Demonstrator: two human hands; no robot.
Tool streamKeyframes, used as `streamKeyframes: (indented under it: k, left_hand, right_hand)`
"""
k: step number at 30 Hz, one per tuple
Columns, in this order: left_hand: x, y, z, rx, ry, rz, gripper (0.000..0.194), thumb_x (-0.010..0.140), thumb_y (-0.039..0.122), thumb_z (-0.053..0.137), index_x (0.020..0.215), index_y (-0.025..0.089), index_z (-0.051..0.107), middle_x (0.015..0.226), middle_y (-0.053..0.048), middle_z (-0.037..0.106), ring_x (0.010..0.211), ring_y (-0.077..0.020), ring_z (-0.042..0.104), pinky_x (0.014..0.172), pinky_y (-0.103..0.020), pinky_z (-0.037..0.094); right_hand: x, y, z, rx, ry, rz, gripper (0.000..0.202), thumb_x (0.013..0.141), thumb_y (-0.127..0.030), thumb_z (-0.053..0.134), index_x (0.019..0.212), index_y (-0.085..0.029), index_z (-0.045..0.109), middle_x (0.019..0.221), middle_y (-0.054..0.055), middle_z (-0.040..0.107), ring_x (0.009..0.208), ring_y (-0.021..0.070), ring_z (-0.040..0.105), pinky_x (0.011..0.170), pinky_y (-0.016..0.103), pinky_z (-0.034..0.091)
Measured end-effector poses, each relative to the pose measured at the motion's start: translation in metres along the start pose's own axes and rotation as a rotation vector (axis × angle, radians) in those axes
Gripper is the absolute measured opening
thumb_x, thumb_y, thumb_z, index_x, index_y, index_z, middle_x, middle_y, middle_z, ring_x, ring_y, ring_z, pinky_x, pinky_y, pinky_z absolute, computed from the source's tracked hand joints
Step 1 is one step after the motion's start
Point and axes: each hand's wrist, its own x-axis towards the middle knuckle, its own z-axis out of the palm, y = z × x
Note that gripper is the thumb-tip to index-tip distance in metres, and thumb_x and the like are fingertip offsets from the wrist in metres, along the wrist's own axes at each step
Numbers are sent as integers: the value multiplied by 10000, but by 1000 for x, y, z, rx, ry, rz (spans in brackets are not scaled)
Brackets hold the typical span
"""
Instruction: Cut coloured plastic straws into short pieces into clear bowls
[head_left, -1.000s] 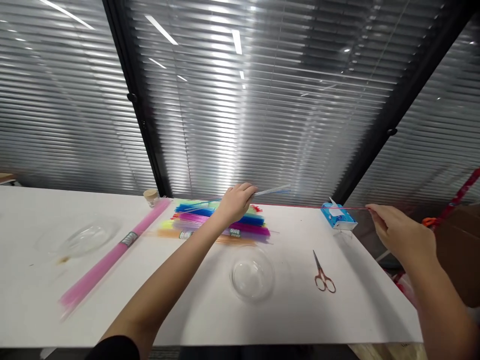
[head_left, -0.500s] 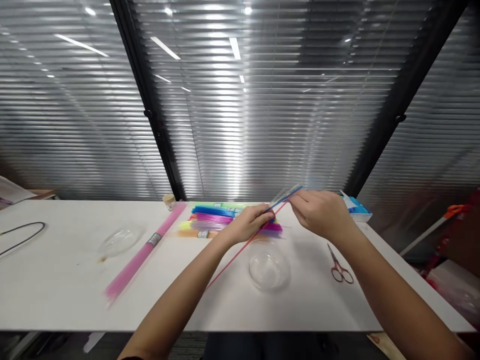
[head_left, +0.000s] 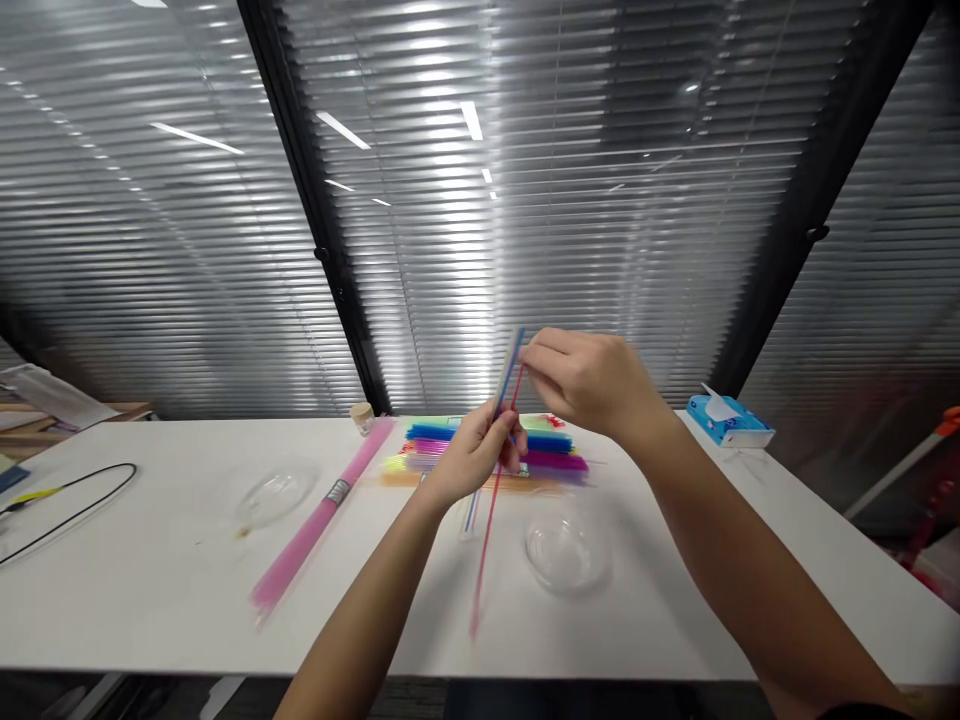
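My left hand (head_left: 480, 448) is wrapped round a few thin sticks, blue and clear (head_left: 510, 370), whose ends stick out above and below the fist. A long thin red stick (head_left: 489, 540) passes by the same fingers and slants down over the table. The fingertips of my right hand (head_left: 589, 380) are pinched at the upper end of the red stick, beside the blue one. Behind the hands lie bundles of coloured sticks, blue (head_left: 431, 432), purple and orange. A clear round dish (head_left: 566, 552) sits below my right hand.
A pink bundle (head_left: 322, 520) lies slanted on the white table (head_left: 187, 600). Left of it are a clear dish (head_left: 277, 495) and a black cable (head_left: 90, 520). A corked jar (head_left: 362, 418) and a blue tissue box (head_left: 727, 425) stand at the back.
The held sticks have turned from slanting right to nearly upright. My right hand has moved left and up, closer to my left hand. The view has shifted, and the scissors no longer show.
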Motion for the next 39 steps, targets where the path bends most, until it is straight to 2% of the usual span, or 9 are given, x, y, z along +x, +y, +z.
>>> streamKeyframes:
  k: [4, 7, 10, 14, 19, 25, 29, 34, 39]
  left_hand:
    - [-2, 2, -11, -4, 162, 141, 317, 933, 487, 429, 814, 194, 405, 611, 64, 449, 472, -61, 476, 455, -188, 431]
    - [-2, -2, -19, -79, 236, 194, 365, 894, 536, 483, 791, 201, 384, 591, 82, 366, 424, -37, 354, 374, -148, 301]
    - [-1, -8, -27, -117, 243, 185, 377, 896, 535, 482, 767, 204, 356, 569, 89, 359, 402, -30, 323, 367, -141, 260]
    - [-1, -14, -32, -119, 248, 160, 385, 902, 506, 494, 728, 202, 333, 539, 93, 358, 387, -26, 314, 367, -139, 253]
    - [-5, -16, -34, -123, 231, 142, 414, 865, 521, 551, 703, 195, 354, 504, 94, 352, 378, -26, 305, 366, -145, 255]
    - [-3, -20, -35, -129, 251, 150, 467, 868, 557, 522, 643, 185, 350, 481, 88, 325, 367, -23, 284, 356, -148, 252]
    - [1, -22, -34, -139, 284, 168, 434, 878, 529, 528, 669, 186, 361, 484, 93, 325, 374, -20, 270, 364, -141, 248]
    - [5, -18, -31, -131, 331, 196, 363, 885, 506, 532, 753, 197, 395, 496, 104, 340, 376, -19, 251, 366, -132, 239]
    - [7, -16, -31, -90, 345, 220, 399, 887, 487, 538, 682, 183, 379, 496, 90, 357, 382, -17, 273, 371, -138, 257]
  right_hand:
    - [14, -6, 0, 403, 94, 66, 298, 943, -232, 455, 1194, -165, 600, 1050, 51, 680, 858, 170, 628, 682, 270, 478]
    - [26, -11, 0, 611, 99, 60, 423, 944, -249, 467, 1366, -214, 460, 1231, 57, 612, 985, 188, 621, 807, 323, 522]
    - [40, -18, 6, 700, 69, 44, 509, 939, -258, 469, 1436, -266, 357, 1359, 65, 517, 1093, 220, 587, 885, 403, 519]
    - [52, -29, 25, 758, 42, -3, 484, 921, -224, 481, 1400, -229, 408, 1360, 87, 517, 1193, 234, 531, 948, 442, 492]
    - [53, -39, 44, 813, 83, 1, 481, 891, -167, 493, 1368, -187, 439, 1296, 97, 576, 1122, 207, 579, 937, 401, 502]
    - [53, -39, 48, 848, 98, -2, 489, 873, -148, 491, 1355, -224, 458, 1232, 51, 615, 950, 163, 613, 858, 357, 539]
    - [53, -39, 51, 869, 148, 54, 441, 844, -141, 521, 1282, -191, 521, 1100, 44, 649, 792, 130, 611, 700, 277, 559]
    - [55, -36, 51, 922, 170, 164, 375, 795, -133, 586, 1167, -176, 598, 1091, 59, 633, 784, 129, 630, 672, 257, 558]
    - [55, -33, 57, 903, 148, 147, 214, 794, -142, 594, 984, -162, 690, 1008, 57, 683, 766, 139, 640, 658, 262, 565]
